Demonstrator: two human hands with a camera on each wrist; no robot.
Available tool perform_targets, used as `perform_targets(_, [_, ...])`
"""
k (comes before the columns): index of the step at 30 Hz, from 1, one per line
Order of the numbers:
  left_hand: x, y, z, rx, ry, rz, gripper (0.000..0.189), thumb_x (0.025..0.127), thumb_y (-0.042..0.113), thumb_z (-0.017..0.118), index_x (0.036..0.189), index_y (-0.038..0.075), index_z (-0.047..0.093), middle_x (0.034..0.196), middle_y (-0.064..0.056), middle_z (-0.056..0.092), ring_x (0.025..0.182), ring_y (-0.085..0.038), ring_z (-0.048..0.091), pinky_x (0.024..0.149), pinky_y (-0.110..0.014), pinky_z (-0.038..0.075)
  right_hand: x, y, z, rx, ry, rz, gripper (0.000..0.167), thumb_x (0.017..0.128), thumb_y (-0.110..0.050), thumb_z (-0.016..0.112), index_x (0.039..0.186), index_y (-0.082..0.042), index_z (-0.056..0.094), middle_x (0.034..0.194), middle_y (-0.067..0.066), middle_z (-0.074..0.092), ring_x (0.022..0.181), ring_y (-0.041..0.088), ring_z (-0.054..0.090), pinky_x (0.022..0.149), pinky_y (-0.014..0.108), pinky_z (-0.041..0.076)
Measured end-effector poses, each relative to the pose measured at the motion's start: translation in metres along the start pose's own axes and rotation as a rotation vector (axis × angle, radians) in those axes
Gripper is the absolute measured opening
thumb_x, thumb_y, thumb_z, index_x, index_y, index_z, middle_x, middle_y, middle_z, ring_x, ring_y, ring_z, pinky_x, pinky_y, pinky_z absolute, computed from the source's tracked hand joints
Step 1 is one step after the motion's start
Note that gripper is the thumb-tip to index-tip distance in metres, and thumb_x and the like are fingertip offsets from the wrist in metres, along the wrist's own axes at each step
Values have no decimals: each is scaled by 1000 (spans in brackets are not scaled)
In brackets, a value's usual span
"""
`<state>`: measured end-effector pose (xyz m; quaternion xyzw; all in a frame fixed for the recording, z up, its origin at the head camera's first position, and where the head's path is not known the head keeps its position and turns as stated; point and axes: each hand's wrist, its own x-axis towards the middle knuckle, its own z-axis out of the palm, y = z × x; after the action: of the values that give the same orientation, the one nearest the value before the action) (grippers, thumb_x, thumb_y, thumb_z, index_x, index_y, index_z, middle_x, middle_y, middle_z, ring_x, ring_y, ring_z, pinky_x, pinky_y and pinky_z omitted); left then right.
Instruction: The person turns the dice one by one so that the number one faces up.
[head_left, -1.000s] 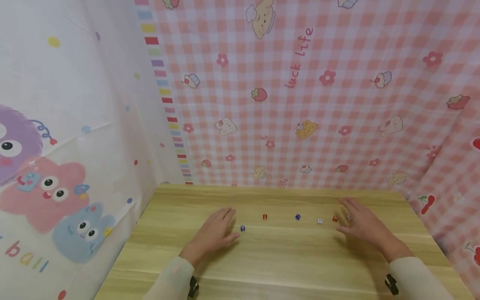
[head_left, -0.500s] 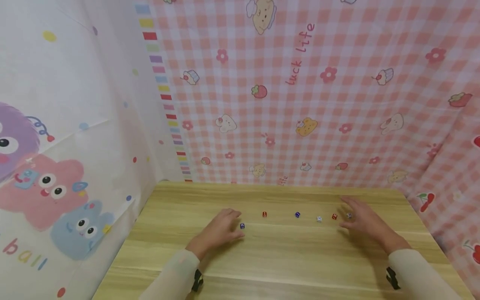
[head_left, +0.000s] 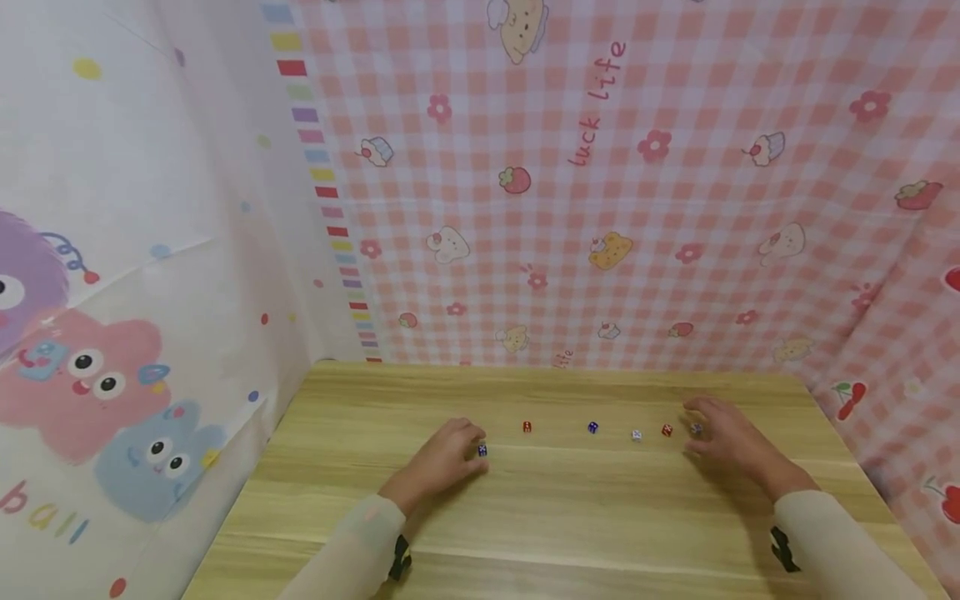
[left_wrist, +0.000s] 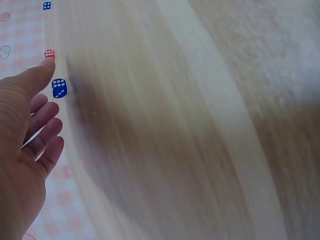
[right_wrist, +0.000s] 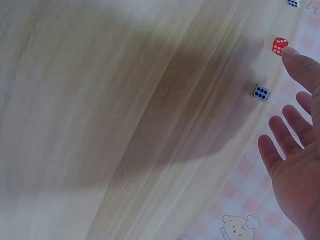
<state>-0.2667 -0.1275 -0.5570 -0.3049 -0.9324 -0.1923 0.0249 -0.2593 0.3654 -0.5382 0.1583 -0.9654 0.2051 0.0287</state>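
My left hand reaches over the table from the left, thumb and fingers parted around a dark blue die with white pips. In the left wrist view this blue die stands on the wood between thumb and fingertips, and the hand grips nothing. On the right, my right hand hovers with spread fingers around a white die, partly overlapped by the hand in the head view. The right wrist view has that white die on the wood, six dark pips showing, with the thumb tip overlapping a red die.
Between the hands, a loose row holds a red die, a blue die, a white die and another red die. Behind the wooden table hangs a pink checked cloth; a white printed cloth hangs on the left.
My left hand has moved right, its thumb and fingers coming around the blue die. The right hand's fingers have curved in slightly by the white die. The head view has shifted a little.
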Motion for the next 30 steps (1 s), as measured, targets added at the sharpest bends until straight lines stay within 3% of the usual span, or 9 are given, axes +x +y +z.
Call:
perform_targets(15, [6, 2, 5, 34, -7, 6, 23, 92, 26, 80, 103, 7, 73, 95, 2, 61, 90, -12, 54, 85, -31, 53, 2, -1, -5, 37, -71, 79, 61, 87, -15, 82, 137, 8, 55, 139, 34, 55, 127, 56, 50, 99, 68, 45])
perform_targets(24, [9, 4, 8, 74, 3, 13, 8, 95, 16, 75, 98, 10, 74, 95, 0, 64, 92, -16, 60, 86, -32, 54, 3, 2, -4, -10, -39, 35, 46, 86, -7, 80, 124, 11, 62, 128, 34, 61, 116, 54, 58, 96, 65, 49])
perform_targets(30, [10, 2, 11, 82, 22, 29, 5, 93, 12, 76, 96, 9, 75, 95, 0, 65, 93, -17, 62, 86, -33, 55, 3, 6, -5, -3, -61, 49, 39, 88, -5, 77, 121, 10, 63, 123, 32, 64, 108, 49, 64, 90, 60, 53])
